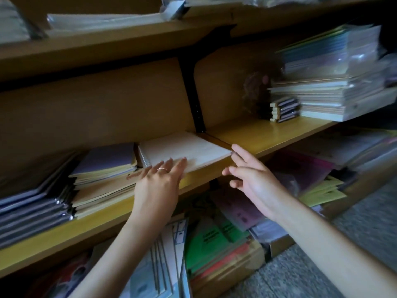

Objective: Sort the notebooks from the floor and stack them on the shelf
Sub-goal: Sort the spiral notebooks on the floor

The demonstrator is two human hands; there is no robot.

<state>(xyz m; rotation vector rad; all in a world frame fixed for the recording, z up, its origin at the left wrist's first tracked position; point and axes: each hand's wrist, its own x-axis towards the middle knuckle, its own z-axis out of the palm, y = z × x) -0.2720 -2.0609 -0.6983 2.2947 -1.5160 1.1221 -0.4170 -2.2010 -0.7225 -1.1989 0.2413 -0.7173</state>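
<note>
Down at the bottom, closest to the camera, a messy bunch of paper goods sits under the shelf: a green printed booklet (211, 237), a pale purple sheet (238, 209) and a white pad with black lines (169, 244), partly on top of each other. Off to the right is grey speckled floor (363, 214).

Above that, both bare forearms reach up to the yellow wooden shelf (264, 136). The left hand (158, 186) wears a thin ring and is spread flat, not gripping anything; its fingertips rest on the front edge of a white spiral-bound notebook (184, 150). That notebook lies flat on the shelf board with its wire spine on the left and its right corner next to the seam between the two boards. The right hand (250, 175) is open too, fingers loosely fanned, and one fingertip looks to be right at the notebook's right front corner. I can't tell if it actually touches.

Just left of the notebook is a stack of soft-cover notebooks with a lilac one on top (107, 166), and further left a pile of plastic-wrapped dark blue notebooks (32, 209).

Further back on the right, a small stack of dark mini pads (284, 109) sits beside a tall shrink-wrapped stack of notebooks (328, 76). A black metal bracket (194, 100) runs up the brown back panel.
</note>
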